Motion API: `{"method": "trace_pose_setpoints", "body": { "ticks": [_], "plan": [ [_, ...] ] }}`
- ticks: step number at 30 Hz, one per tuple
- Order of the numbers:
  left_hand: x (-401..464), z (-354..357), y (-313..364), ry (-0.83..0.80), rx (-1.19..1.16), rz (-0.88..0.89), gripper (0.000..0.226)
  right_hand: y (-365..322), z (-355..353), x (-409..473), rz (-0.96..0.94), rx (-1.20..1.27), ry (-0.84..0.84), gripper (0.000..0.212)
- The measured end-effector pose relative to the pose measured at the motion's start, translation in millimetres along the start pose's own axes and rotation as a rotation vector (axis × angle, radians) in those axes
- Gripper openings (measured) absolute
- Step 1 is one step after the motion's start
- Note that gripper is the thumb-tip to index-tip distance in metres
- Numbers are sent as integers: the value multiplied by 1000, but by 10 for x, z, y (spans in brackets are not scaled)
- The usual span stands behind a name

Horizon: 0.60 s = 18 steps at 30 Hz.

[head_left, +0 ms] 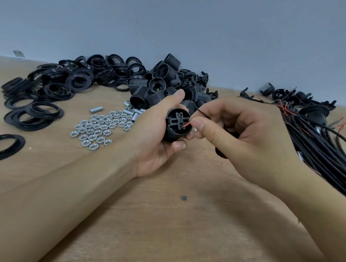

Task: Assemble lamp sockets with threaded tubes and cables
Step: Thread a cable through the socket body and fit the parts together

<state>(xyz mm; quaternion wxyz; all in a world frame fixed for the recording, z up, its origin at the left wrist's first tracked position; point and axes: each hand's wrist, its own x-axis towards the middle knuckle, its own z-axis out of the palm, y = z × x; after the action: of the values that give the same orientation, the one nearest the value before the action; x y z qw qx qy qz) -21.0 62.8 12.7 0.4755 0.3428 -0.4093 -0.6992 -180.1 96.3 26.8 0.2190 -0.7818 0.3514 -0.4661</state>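
My left hand (pixel 158 138) grips a black lamp socket (pixel 177 124) above the wooden table, its terminal end turned toward me. My right hand (pixel 235 131) pinches a thin red wire (pixel 186 124) whose tip lies at a terminal slot of the socket. A thin black wire (pixel 201 113) arcs over from my right fingers to the socket's far edge. A dark part shows below my right palm; what it is I cannot tell. Short threaded metal tubes (pixel 132 112) lie beyond my left hand.
A heap of black sockets (pixel 166 81) stands at the back centre, black rings (pixel 51 92) spread at the left, and several metal nuts (pixel 98 129) lie near my left wrist. A bundle of black cables (pixel 316 143) with socket caps runs along the right. A wall bounds the table (pixel 164 219) behind.
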Motion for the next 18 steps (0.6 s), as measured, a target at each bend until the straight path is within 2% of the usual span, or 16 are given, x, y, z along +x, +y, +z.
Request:
{"method": "trace_pose_setpoints", "body": {
  "ticks": [12, 18],
  "plan": [
    [-13, 36, -20, 52, 62, 26, 37, -63, 49, 4, -126, -283, 11, 4],
    [-29, 68, -49, 37, 50, -1, 35, -74, 64, 3, -163, -323, 28, 5]
  ]
}}
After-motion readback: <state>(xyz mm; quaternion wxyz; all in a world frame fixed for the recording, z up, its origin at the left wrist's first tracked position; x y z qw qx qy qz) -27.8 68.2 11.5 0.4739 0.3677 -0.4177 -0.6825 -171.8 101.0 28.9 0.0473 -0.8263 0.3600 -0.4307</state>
